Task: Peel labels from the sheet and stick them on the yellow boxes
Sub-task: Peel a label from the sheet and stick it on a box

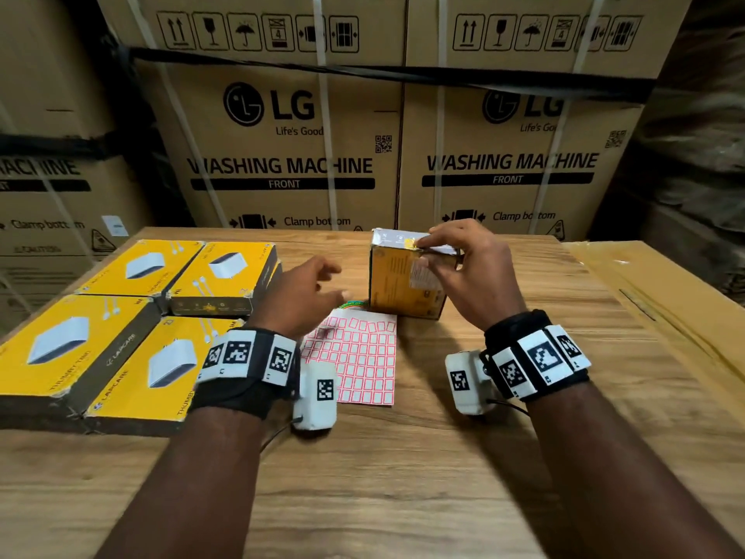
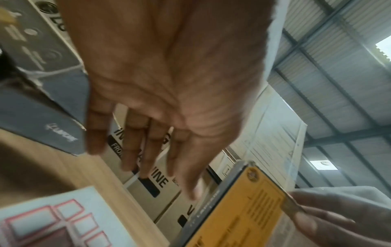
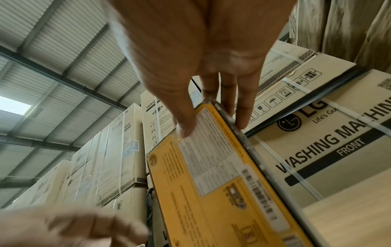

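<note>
left hand [image 1: 306, 294]: raised, fingers loosely spread, holding nothing | right hand [image 1: 469, 268]: raised, thumb and fingers pinching

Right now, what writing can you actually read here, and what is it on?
"LG", "Life's Good", "WASHING MACHINE", "FRONT": big cardboard carton.
"Clamp bottom": low on the same carton.
"4": a handling sign on the carton above.
"LAPCARE": side of a flat yellow box.
Fine print on the upright yellow box: too small to read.
Label sheet: blank.
</note>
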